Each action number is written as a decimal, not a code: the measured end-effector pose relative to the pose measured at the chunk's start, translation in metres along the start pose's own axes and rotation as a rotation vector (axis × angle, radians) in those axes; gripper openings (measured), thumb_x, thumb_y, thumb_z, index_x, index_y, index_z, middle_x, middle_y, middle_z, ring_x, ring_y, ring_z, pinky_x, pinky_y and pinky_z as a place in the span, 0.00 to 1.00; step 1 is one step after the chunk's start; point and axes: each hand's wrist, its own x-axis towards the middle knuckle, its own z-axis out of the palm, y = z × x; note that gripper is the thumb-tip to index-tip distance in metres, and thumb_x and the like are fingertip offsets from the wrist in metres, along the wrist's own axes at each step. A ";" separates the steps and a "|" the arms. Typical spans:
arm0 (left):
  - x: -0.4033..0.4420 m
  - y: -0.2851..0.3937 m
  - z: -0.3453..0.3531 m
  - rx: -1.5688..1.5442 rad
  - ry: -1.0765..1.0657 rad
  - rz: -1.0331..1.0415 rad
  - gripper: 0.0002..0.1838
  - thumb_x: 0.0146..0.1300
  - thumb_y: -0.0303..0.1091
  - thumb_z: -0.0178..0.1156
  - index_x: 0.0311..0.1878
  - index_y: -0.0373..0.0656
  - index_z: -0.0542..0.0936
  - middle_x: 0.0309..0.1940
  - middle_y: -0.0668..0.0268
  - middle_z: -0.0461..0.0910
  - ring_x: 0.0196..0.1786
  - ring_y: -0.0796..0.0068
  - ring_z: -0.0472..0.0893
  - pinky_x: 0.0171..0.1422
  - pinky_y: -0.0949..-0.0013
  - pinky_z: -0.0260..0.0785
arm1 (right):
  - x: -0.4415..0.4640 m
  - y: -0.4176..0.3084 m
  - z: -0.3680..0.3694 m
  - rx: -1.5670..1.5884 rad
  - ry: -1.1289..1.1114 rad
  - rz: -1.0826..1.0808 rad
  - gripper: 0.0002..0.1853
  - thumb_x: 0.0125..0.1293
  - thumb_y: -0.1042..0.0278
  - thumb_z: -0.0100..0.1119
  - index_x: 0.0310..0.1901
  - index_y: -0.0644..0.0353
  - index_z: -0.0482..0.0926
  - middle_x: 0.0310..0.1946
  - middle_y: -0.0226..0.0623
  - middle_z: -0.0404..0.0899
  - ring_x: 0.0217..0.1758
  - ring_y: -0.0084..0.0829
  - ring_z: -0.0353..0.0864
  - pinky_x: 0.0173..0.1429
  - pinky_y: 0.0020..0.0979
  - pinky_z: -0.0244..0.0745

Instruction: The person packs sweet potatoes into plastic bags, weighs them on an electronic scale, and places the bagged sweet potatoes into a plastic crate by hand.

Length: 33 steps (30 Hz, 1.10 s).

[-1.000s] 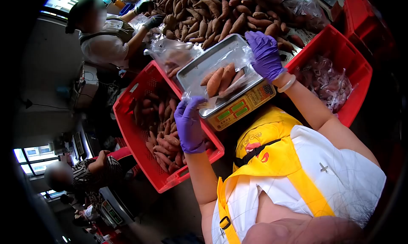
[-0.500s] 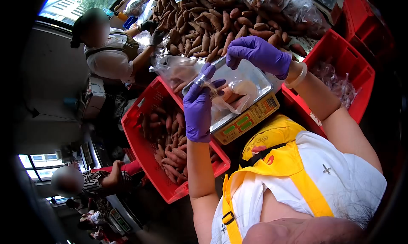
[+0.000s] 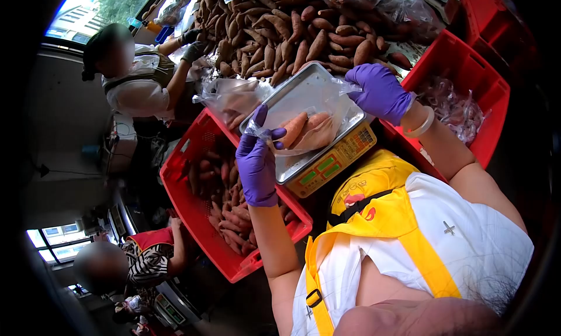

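Observation:
A clear plastic bag [image 3: 322, 142] with sweet potatoes [image 3: 294, 129] in it rests on the metal tray [image 3: 355, 125] of a yellow scale [image 3: 349, 154]. My left hand [image 3: 256, 166], in a purple glove, grips the bag's left edge, with plastic gathered around the fingers. On the other side, my right hand [image 3: 378, 94], also gloved in purple, pinches the bag's right edge. The bag's mouth is stretched between both hands. Green displays show on the scale's front, too small to read.
A heap of sweet potatoes [image 3: 286, 29] covers the table behind the scale. One red crate [image 3: 181, 146] at left holds sweet potatoes; another red crate [image 3: 488, 78] at right holds crumpled clear plastic. A co-worker [image 3: 140, 81] in dark gloves stands beyond the table's left end.
My right hand has moved right and slightly down and now grips the bag's edge. My left hand shifted a little left and down; the bag is spread wider, showing its sweet potatoes.

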 end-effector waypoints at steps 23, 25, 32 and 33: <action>0.006 -0.002 0.030 0.515 0.090 0.046 0.22 0.52 0.19 0.65 0.54 0.37 0.81 0.40 0.71 0.81 0.37 0.88 0.73 0.40 0.80 0.68 | 0.048 -0.025 0.017 0.430 -0.481 -0.090 0.08 0.64 0.68 0.62 0.39 0.63 0.85 0.33 0.35 0.85 0.35 0.21 0.81 0.44 0.23 0.78; 0.008 -0.011 0.004 0.485 0.096 0.021 0.20 0.51 0.20 0.66 0.51 0.37 0.82 0.35 0.72 0.80 0.35 0.88 0.73 0.37 0.79 0.67 | 0.040 0.015 0.039 1.068 -0.795 0.034 0.13 0.70 0.62 0.56 0.46 0.61 0.84 0.36 0.32 0.85 0.33 0.19 0.79 0.40 0.22 0.78; 0.015 0.005 0.018 0.576 0.048 -0.036 0.15 0.53 0.24 0.68 0.46 0.39 0.84 0.30 0.76 0.79 0.31 0.90 0.71 0.35 0.82 0.65 | 0.049 -0.029 0.038 0.867 -0.279 -0.196 0.21 0.63 0.83 0.55 0.58 0.58 0.78 0.45 0.32 0.83 0.44 0.23 0.81 0.46 0.24 0.78; 0.019 -0.002 0.011 0.510 0.023 -0.047 0.17 0.53 0.24 0.69 0.48 0.39 0.83 0.32 0.75 0.80 0.32 0.89 0.73 0.37 0.81 0.67 | 0.051 -0.031 0.046 0.801 -0.179 -0.389 0.23 0.60 0.86 0.57 0.57 0.58 0.78 0.45 0.33 0.83 0.46 0.24 0.81 0.52 0.27 0.78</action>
